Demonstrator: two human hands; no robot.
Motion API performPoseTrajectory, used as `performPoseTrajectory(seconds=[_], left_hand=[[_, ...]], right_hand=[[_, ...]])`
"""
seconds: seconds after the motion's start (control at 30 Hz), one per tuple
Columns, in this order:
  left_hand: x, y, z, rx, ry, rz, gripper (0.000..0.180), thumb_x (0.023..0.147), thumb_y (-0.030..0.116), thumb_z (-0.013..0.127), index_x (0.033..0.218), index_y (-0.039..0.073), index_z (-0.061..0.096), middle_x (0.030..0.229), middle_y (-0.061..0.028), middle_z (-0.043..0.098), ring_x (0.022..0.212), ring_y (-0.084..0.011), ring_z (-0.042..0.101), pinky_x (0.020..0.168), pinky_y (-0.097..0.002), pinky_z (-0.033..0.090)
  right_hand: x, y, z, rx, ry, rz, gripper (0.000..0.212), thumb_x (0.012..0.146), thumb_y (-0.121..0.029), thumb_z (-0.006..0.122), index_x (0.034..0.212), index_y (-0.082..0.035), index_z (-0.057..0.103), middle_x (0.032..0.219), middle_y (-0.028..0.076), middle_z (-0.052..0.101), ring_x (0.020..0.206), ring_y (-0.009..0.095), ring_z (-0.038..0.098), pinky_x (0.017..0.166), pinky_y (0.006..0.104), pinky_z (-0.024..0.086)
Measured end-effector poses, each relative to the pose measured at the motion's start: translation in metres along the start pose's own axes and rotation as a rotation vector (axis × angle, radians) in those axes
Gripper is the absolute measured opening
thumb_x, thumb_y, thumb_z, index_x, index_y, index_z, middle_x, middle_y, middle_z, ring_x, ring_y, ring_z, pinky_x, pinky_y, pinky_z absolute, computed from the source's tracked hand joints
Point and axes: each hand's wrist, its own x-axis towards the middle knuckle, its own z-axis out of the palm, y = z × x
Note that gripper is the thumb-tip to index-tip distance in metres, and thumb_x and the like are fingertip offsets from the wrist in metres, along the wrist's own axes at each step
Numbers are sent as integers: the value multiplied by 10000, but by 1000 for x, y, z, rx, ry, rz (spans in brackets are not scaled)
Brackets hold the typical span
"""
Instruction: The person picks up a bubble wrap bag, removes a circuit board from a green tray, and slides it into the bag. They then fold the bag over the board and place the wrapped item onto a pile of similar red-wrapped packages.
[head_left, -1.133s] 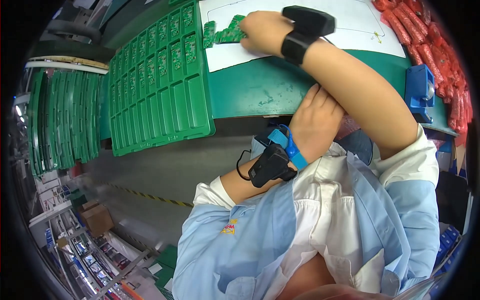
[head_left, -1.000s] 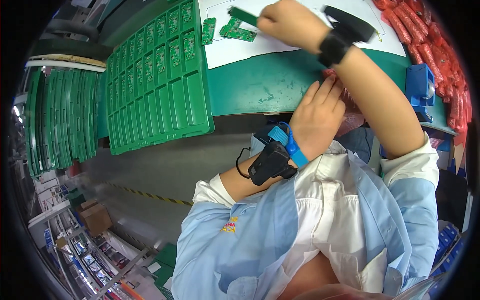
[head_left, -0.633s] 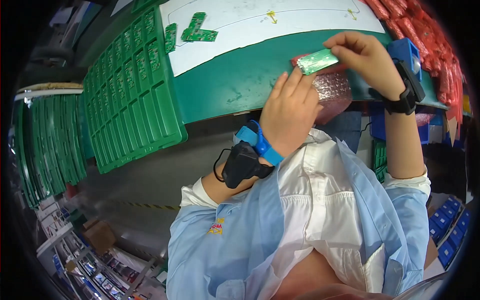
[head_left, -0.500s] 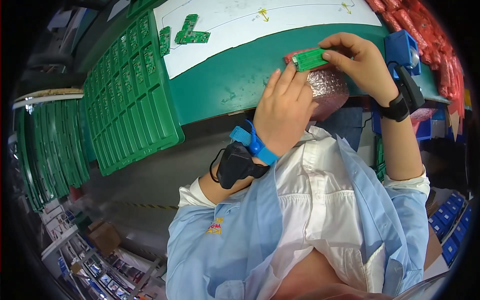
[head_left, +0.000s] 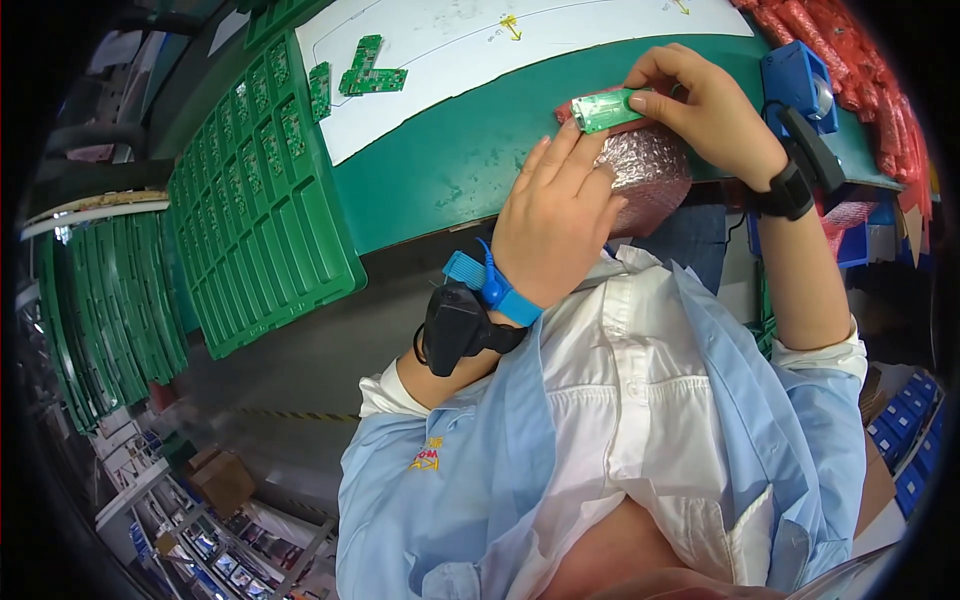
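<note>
In my right hand (head_left: 712,112) I pinch one end of a small green circuit board (head_left: 607,110) between thumb and fingers. Its pale component end points left, toward my other hand. Beneath the board lies pink bubble wrap (head_left: 647,165), a shiny bundle at the bench's near edge. My left hand (head_left: 557,215) rests with fingers stretched out along the wrap's left side, the tips close to the board's left end. Whether those tips touch the board I cannot tell. A blue wrist strap (head_left: 503,290) circles my left wrist.
A green compartment tray (head_left: 270,200) with circuit boards stands at the left. Several loose boards (head_left: 372,72) lie on white paper (head_left: 440,45). At right are a blue tape dispenser (head_left: 797,85) and a pile of red bubble-wrapped pieces (head_left: 850,75). Stacked green trays (head_left: 110,310) stand far left.
The board has tilted and its face now catches more light. Both hands keep nearly the same places around it, while the whole view has shifted slightly.
</note>
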Motion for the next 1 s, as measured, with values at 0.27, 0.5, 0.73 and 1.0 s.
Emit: performPoseTrajectory(seconds=[0.27,0.5,0.73,1.0], left_hand=[[2,4,4,43,50,-19,250,814,180,728,1008,32,674,1290,-161,592,1255,-384,512,1012,-518,427],[-7,10,1,62,23,8,307,810,191,722,1056,21,652,1310,-155,568,1283,-359,475,1027,-507,409],[-18,20,1,44,-26,-81,402,824,212,714,1182,45,637,1297,-128,583,1245,-378,476,1023,-502,386],[-15,6,4,91,-18,-123,502,818,240,723,1265,51,597,1279,-112,572,1187,-370,491,1005,-477,379]], right_hand=[[18,-8,-11,-80,-228,-224,310,894,-16,615,1203,-31,623,1102,104,606,1002,227,607,871,326,489],[23,-29,-17,-276,-465,-344,455,797,29,633,1248,-22,597,1133,152,589,1050,323,587,899,373,490],[13,-39,-9,-351,-263,-399,364,729,28,660,1089,-5,615,1020,145,573,969,345,572,834,395,489],[0,-24,17,-520,-12,-560,304,719,-7,704,1006,-14,605,977,134,561,942,336,570,801,396,484]])
